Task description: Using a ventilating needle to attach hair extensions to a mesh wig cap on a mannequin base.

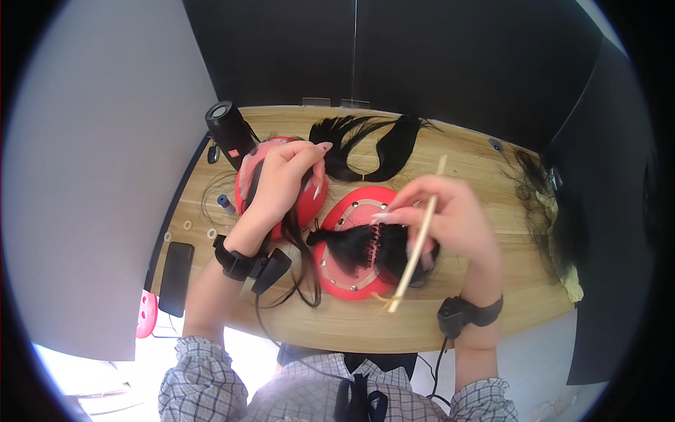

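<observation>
My right hand (450,211) is closed around a long pale wooden stick (422,243), which slants from upper right to lower left. Its fingertips reach over a red oval form (336,272) with pink mesh, a pale band and small metal pins. Black hair (349,246), parted along a ragged row, lies across that form. My left hand (285,176) hovers by a second red rounded form (309,207) with dark hair hanging from it (304,271). Its fingers are curled in a pinch; whatever they hold is too fine to make out.
A black hank of hair (401,151) curves along the back of the wooden table (492,239). At left stand a black cylindrical speaker (230,133), a small blue tube (226,204) and a dark phone (176,279). Loose hair (538,200) lies at the right edge; dark panels (464,63) enclose the back.
</observation>
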Tool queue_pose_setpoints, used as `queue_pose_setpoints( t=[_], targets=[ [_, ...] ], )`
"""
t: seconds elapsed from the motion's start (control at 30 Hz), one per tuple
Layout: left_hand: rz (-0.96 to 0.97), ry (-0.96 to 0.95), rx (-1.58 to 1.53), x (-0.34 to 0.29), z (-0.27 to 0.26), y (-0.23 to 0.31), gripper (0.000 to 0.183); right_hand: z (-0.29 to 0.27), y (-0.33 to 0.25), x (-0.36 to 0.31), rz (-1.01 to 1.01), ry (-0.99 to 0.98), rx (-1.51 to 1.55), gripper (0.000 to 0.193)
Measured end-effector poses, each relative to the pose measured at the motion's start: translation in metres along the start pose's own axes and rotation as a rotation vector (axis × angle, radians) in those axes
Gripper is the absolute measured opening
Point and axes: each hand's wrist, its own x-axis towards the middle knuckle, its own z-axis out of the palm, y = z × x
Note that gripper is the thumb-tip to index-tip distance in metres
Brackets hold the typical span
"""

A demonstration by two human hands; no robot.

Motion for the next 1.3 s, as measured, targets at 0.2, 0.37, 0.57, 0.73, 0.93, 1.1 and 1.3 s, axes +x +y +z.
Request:
queue_pose_setpoints(
  t=[0.2, 0.37, 0.57, 0.73, 0.93, 1.1, 1.3],
  targets=[
    [0.086, 0.107, -0.024, 0.000, -0.008, -0.002, 0.039, 0.025, 0.045, 0.045, -0.248, -0.211, 0.461, 0.019],
    [0.122, 0.229, 0.041, -0.009, -0.025, 0.021, 0.036, 0.016, 0.074, 0.068, -0.351, -0.307, 0.592, 0.031],
    [0.169, 0.406, 0.184, -0.019, -0.046, 0.037, 0.037, 0.016, 0.067, 0.069, -0.364, -0.119, 0.564, 0.038],
    [0.130, 0.394, 0.137, -0.023, -0.049, 0.026, 0.039, -0.022, 0.073, 0.068, -0.284, 0.030, 0.815, 0.041],
    [0.032, 0.268, 0.291, -0.028, -0.046, 0.023, 0.036, -0.091, 0.077, 0.030, -0.154, 0.628, 0.090, 0.035],
    [0.293, 0.388, 0.746, -0.029, -0.041, 0.035, 0.035, -0.054, 0.032, -0.017, -0.300, 0.443, -0.077, 0.038],
    [0.580, 0.310, 0.335, -0.026, -0.009, 0.051, 0.035, 0.000, 0.035, 0.010, -0.621, 0.167, -0.661, 0.047]
  ],
)
